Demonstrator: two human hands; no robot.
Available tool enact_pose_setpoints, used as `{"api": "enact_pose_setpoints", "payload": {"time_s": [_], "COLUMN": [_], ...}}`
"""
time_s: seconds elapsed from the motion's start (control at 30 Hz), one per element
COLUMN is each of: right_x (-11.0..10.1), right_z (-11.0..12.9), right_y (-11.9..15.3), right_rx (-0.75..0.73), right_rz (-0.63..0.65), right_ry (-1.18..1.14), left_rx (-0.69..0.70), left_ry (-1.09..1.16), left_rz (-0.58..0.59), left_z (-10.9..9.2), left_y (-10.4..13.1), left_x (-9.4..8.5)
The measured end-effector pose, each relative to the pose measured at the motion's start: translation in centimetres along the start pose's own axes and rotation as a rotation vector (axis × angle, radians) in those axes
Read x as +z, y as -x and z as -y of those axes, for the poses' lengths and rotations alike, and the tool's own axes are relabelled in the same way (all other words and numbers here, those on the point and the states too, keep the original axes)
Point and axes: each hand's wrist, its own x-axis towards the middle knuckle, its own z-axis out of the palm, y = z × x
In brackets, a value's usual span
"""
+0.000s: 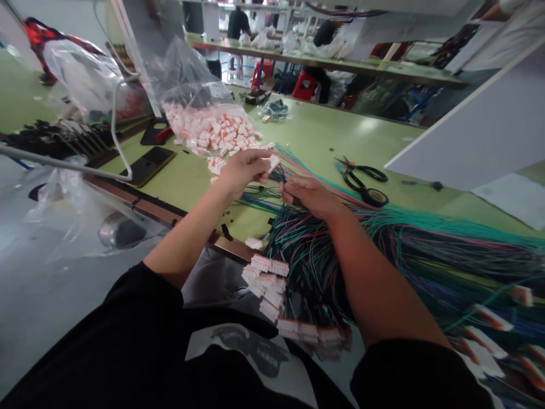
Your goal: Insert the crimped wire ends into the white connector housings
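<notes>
My left hand (246, 172) is closed on a white connector housing (272, 163), held between thumb and fingers above the green table. Just to its right, my right hand (309, 193) pinches thin dark wires (283, 180) close to the housing. Whether a wire end sits in the housing is too small to tell. A thick bundle of green, pink and dark wires (409, 227) runs under my right forearm to the right. White and orange connectors (266, 278) hang from wire ends at the table's front edge.
Beyond my left hand, a clear bag (191, 85) spills loose connector housings (225, 132). A phone (151, 165) lies at left. Scissors (370, 170) and a roll of black tape (374, 197) are at right. A white panel (472, 108) stands at the right. Other people sit at a far bench.
</notes>
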Motion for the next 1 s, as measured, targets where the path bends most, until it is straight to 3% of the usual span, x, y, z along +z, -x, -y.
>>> {"api": "enact_pose_setpoints", "payload": {"time_s": [0.07, 0.17, 0.37, 0.53, 0.57, 0.7, 0.77, 0.87, 1.0], "right_x": [0.3, 0.7, 1.1, -1.8, -2.5, -4.0, -3.8, -3.3, -3.4], "right_z": [-0.4, -0.3, 0.2, 0.6, 0.8, 2.2, 2.5, 2.0, 0.7], "right_y": [-0.3, -0.6, -0.9, 0.1, 0.6, 1.9, 1.9, 1.4, 0.7], "right_rx": [0.004, 0.042, 0.071, 0.033, 0.048, 0.072, 0.085, 0.124, 0.106], "right_rz": [-0.104, -0.147, -0.063, 0.085, 0.029, -0.433, -0.465, -0.479, -0.603], "right_ry": [-0.01, 0.144, 0.602, 0.573, 0.52, 0.146, 0.065, 0.085, 0.095], "left_rx": [-0.047, 0.011, -0.026, 0.091, 0.115, 0.145, 0.133, 0.124, -0.091], "left_ry": [0.099, -0.034, -0.352, -0.489, -0.523, -0.684, -0.709, -0.526, 0.011], "left_rz": [-0.065, 0.064, -0.098, -0.074, -0.047, 0.112, 0.214, 0.302, 0.227], "left_z": [1.2, 2.5, 2.9, 2.3, 2.1, 1.2, 0.9, 1.1, 1.9], "left_y": [0.8, 2.0, 1.2, 0.0, -0.1, -0.6, -0.9, -1.0, -0.6], "left_x": [1.4, 3.3, 5.2, 5.5, 5.6, 6.0, 6.3, 6.9, 7.7]}}
